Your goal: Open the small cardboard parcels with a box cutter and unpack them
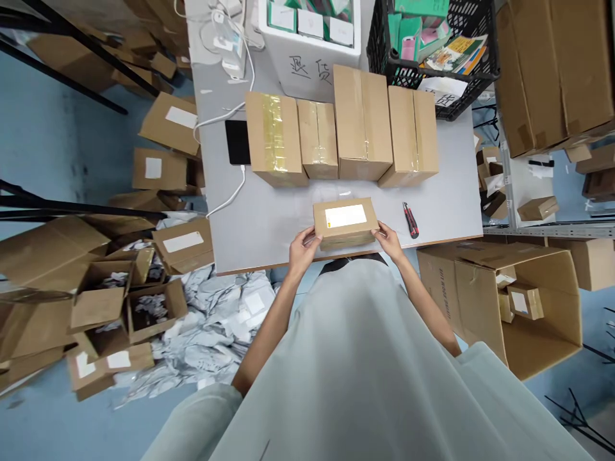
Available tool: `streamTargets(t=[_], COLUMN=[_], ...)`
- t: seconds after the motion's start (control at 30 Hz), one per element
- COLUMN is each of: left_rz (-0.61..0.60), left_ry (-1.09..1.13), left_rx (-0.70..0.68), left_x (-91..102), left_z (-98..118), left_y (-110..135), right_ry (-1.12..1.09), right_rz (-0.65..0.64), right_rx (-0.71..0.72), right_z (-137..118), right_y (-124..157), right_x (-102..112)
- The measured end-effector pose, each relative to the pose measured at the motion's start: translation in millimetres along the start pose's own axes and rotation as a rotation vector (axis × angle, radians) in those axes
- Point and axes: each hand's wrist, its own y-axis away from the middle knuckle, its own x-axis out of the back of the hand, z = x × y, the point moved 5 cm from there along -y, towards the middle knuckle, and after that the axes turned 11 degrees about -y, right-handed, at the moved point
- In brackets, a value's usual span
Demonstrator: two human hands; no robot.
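Observation:
A small cardboard box (346,235) with a white label (344,216) on its top sits at the front edge of the table, between my hands. My left hand (304,250) grips its left end, thumb and fingers at the corner. At the right end, my right hand (388,241) holds the opposite corner the same way. A red and black utility knife (410,221) lies on the table just right of the box. Behind the box stands a row of several taped cardboard boxes (364,121), one of them closed with yellowish tape.
A black phone (237,142) and white cables lie on the table's left. A white bin (312,70) and a black crate (435,80) stand at the back. Opened boxes (103,307) and grey plastic bags (211,326) cover the left floor; a large open carton (466,294) sits right.

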Motion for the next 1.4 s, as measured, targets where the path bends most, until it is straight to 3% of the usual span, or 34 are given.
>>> streamTargets(t=[0.17,0.33,0.53,0.7,0.8,1.1,1.27,1.4], left_rz=[-0.023,0.029,0.06,0.089,0.064,-0.036,-0.148,-0.207], left_ry=[0.035,-0.004,-0.096,-0.1,-0.087,-0.07,-0.013,0.01], left_rx=[-0.04,-0.136,-0.116,-0.115,-0.099,0.057,0.151,0.094], left_x=[0.4,-1.9,-14.0,-16.3,-14.4,-22.9,-27.0,-22.8], left_z=[1.5,1.8,-8.0,-4.2,-1.4,-19.8,-32.4,-34.2], left_y=[7.6,-1.6,-25.6,-48.9,-55.2,-31.6,-14.4,-0.2], right_ry=[-0.01,0.123,0.219,0.252,0.253,0.149,0.031,-0.063], right_rz=[0.03,0.178,0.244,0.252,0.255,0.252,0.16,0.056], right_rx=[0.062,0.152,0.125,0.132,0.134,0.108,0.069,0.062], right_z=[-9.2,-11.9,4.2,10.8,14.6,33.6,43.8,45.0], right_y=[4.2,4.7,-27.1,-59.0,-63.0,-26.7,-3.3,16.0], right_x=[2.5,11.2,6.5,3.2,3.9,12.3,6.2,-2.4])
